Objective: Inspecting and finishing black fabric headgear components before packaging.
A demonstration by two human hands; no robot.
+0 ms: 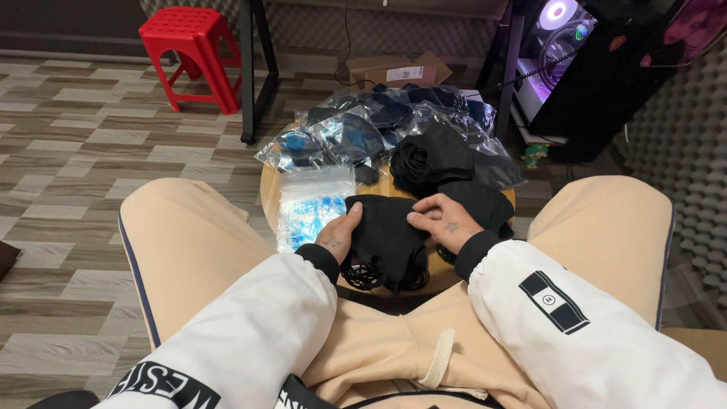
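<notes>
A stack of black face masks (386, 238) with curly ear loops lies on a small round wooden stool (266, 188) between my knees. My left hand (338, 233) presses against the stack's left side. My right hand (443, 220) grips its upper right edge with bent fingers. Further black masks (432, 155) are heaped just behind. A flat clear plastic bag (310, 203) lies left of my left hand.
Several masks sealed in clear bags (356, 129) pile up at the stool's far side. A red plastic stool (193, 53) stands far left, a cardboard box (397, 72) behind, black table legs (248, 72), a lit computer case (568, 53) at the right.
</notes>
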